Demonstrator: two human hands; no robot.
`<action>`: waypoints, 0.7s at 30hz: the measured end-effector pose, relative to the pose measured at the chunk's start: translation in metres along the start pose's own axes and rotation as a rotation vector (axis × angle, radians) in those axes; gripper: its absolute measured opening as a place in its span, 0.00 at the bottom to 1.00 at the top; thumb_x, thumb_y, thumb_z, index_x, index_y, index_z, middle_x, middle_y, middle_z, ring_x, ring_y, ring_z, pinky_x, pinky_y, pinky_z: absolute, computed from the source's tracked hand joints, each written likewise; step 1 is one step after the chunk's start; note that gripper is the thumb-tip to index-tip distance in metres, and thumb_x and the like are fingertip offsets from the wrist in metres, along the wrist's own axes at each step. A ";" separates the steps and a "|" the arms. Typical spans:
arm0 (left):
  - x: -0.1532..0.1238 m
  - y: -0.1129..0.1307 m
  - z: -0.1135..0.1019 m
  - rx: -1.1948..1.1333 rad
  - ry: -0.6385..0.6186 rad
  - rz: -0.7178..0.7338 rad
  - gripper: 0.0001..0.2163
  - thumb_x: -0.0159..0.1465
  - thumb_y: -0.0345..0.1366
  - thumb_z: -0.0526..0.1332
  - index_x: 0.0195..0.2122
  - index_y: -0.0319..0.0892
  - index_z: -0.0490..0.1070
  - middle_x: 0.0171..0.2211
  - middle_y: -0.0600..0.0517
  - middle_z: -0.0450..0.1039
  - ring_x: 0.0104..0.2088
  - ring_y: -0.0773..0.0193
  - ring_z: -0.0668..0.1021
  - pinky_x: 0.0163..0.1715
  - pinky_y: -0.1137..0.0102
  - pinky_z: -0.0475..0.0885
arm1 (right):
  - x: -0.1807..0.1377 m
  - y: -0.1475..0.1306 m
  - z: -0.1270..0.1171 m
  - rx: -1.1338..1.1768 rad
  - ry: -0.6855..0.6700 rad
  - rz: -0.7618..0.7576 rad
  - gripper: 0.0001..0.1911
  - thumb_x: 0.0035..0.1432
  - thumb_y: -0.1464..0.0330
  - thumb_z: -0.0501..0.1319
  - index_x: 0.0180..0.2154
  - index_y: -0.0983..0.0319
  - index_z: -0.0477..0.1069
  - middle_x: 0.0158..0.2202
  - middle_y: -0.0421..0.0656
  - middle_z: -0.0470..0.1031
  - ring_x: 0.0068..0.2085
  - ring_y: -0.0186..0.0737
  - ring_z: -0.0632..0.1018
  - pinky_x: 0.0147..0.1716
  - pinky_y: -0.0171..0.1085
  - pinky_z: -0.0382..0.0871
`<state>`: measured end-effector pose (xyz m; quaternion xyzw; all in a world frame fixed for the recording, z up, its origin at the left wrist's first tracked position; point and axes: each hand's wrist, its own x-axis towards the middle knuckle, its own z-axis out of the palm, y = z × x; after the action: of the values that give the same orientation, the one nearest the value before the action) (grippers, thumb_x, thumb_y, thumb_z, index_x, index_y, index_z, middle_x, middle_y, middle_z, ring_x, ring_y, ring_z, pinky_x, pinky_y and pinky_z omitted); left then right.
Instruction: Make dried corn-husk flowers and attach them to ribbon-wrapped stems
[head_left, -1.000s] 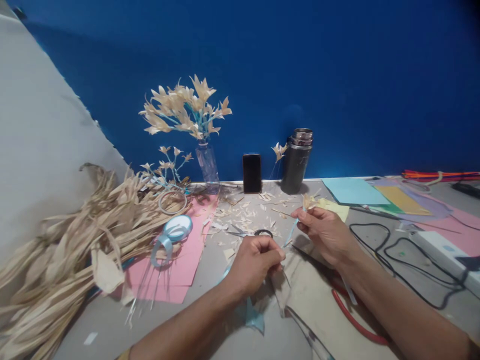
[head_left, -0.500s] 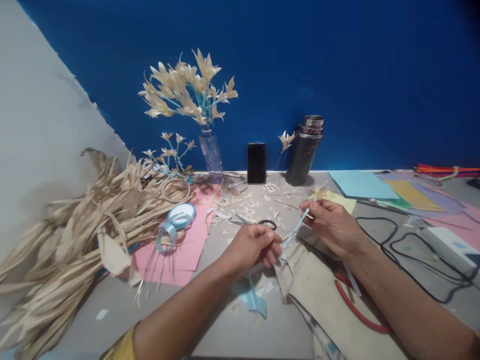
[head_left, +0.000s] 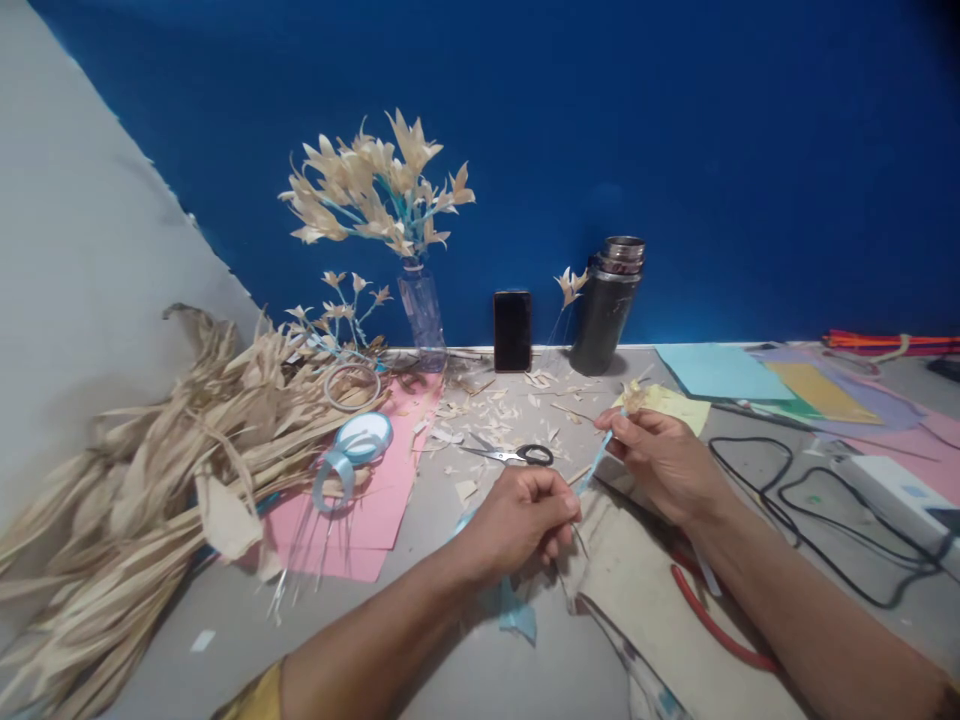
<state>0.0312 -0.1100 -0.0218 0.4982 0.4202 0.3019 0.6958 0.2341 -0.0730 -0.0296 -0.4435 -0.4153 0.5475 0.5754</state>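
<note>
Between my hands runs a thin flower stem wrapped in light blue tape. My right hand pinches its upper part, just below a pale dried-husk flower that is partly hidden by the fingers. My left hand has its thumb and fingers closed on the stem's lower end, where the tape ends in the grip. Beneath my left hand hangs or lies a piece of light blue paper; whether it joins the stem I cannot tell. Black-handled scissors lie just beyond my left hand, slightly spread.
Dried corn husks heap at left beside pink paper and blue tape rolls. Husk flowers stand in a bottle. A phone, flask, red-handled pliers and cable lie around.
My left hand has shifted slightly right and down along the stem, which tilts more upright. My right hand has turned a little, and the scissors show more fully.
</note>
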 end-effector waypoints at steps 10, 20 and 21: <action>0.002 0.010 -0.013 -0.185 0.258 0.170 0.17 0.53 0.47 0.73 0.30 0.37 0.75 0.23 0.51 0.75 0.20 0.71 0.73 0.23 0.74 0.68 | -0.009 -0.022 0.003 -0.522 -0.222 -0.073 0.15 0.55 0.58 0.70 0.43 0.57 0.81 0.43 0.46 0.82 0.41 0.46 0.78 0.39 0.42 0.71; -0.013 0.036 -0.034 -0.242 0.274 0.217 0.14 0.55 0.42 0.74 0.31 0.37 0.75 0.26 0.51 0.75 0.24 0.69 0.75 0.27 0.74 0.71 | -0.035 0.005 0.024 -1.334 -0.653 -0.402 0.04 0.60 0.68 0.64 0.35 0.59 0.78 0.36 0.47 0.80 0.40 0.49 0.77 0.39 0.43 0.66; -0.017 0.041 -0.037 -0.275 0.271 0.218 0.13 0.55 0.40 0.74 0.31 0.37 0.75 0.25 0.51 0.74 0.24 0.70 0.75 0.27 0.75 0.70 | -0.034 0.005 0.023 -1.291 -0.642 -0.402 0.06 0.62 0.68 0.62 0.33 0.59 0.78 0.35 0.46 0.80 0.39 0.48 0.77 0.39 0.42 0.66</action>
<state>-0.0097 -0.0950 0.0160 0.3960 0.4083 0.4940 0.6576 0.2083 -0.1055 -0.0281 -0.4270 -0.8746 0.1816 0.1403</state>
